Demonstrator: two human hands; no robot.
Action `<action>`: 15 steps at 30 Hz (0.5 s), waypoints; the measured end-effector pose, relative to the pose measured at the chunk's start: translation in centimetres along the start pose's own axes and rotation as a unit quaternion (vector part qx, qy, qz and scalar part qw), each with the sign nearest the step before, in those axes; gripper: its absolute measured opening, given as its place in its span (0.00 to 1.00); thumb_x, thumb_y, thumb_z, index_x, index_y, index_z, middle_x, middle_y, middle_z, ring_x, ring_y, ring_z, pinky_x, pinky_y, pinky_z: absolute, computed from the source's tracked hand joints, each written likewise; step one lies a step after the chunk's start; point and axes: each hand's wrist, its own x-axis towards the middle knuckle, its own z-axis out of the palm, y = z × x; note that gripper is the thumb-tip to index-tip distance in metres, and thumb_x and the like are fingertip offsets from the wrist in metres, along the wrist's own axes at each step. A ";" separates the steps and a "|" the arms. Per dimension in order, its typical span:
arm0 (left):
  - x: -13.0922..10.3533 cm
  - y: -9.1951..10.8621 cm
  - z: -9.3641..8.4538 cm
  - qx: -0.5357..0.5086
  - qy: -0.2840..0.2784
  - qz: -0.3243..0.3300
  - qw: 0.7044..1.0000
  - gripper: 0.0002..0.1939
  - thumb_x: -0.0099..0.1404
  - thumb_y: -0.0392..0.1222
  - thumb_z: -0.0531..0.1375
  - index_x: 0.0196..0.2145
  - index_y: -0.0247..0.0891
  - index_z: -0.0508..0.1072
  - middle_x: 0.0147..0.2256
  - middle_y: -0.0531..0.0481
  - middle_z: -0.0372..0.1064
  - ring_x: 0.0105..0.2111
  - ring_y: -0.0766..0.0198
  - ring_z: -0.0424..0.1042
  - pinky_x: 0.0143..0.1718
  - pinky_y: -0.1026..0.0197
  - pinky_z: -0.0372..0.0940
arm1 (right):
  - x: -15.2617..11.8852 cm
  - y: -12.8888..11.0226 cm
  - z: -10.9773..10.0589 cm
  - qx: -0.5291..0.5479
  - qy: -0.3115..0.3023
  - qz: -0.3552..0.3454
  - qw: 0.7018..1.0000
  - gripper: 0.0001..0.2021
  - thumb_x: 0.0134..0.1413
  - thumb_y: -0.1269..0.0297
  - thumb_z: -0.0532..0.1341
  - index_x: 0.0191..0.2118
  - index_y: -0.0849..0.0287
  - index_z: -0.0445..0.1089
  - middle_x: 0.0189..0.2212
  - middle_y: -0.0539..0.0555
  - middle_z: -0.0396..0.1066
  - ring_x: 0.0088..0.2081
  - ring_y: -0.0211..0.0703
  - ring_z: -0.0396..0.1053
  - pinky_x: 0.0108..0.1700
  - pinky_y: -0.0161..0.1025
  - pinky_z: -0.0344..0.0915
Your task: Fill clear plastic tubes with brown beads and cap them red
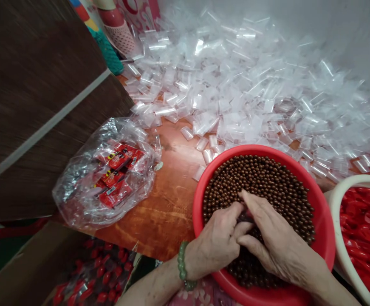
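A red basin full of small round brown balls stands at the lower right. Over the balls, my left hand, with a green bead bracelet on the wrist, has its fingers curled around something small and dark that I cannot make out. My right hand is against it, fingers extended over the balls and thumb beneath, touching near the left fingertips; whether it grips anything is hidden.
Many clear plastic packets cover the back of the wooden table. A plastic bag with red packets lies left, beside a dark box. A white tub holds red pieces. Red-capped items fill a box below.
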 end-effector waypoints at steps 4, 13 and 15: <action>0.3 0.8 -0.7 -0.116 0.014 -0.085 0.989 0.06 0.68 0.38 0.54 0.40 0.36 0.69 0.33 0.49 0.71 0.34 0.61 0.72 0.39 0.60 0.66 | 0.3 -0.1 0.0 0.036 0.015 0.032 0.999 0.41 0.65 0.55 0.56 0.71 0.67 0.33 0.66 0.68 0.53 0.65 0.53 0.56 0.60 0.51 0.67; 0.3 -0.2 -0.4 -0.171 0.051 -0.102 0.979 0.06 0.66 0.39 0.55 0.38 0.35 0.69 0.32 0.52 0.66 0.33 0.65 0.63 0.38 0.60 0.62 | 0.7 -1.0 1.9 -0.145 0.069 0.027 0.987 0.36 0.57 0.62 0.58 0.66 0.78 0.47 0.54 0.74 0.62 0.53 0.65 0.62 0.50 0.62 0.68; 0.3 -0.2 -0.3 -0.175 0.048 -0.103 0.978 0.06 0.66 0.39 0.55 0.38 0.35 0.69 0.32 0.52 0.65 0.32 0.65 0.61 0.37 0.61 0.60 | 1.0 -0.9 2.1 -0.165 0.080 0.008 0.983 0.35 0.56 0.62 0.57 0.64 0.81 0.49 0.51 0.75 0.64 0.50 0.65 0.63 0.48 0.62 0.69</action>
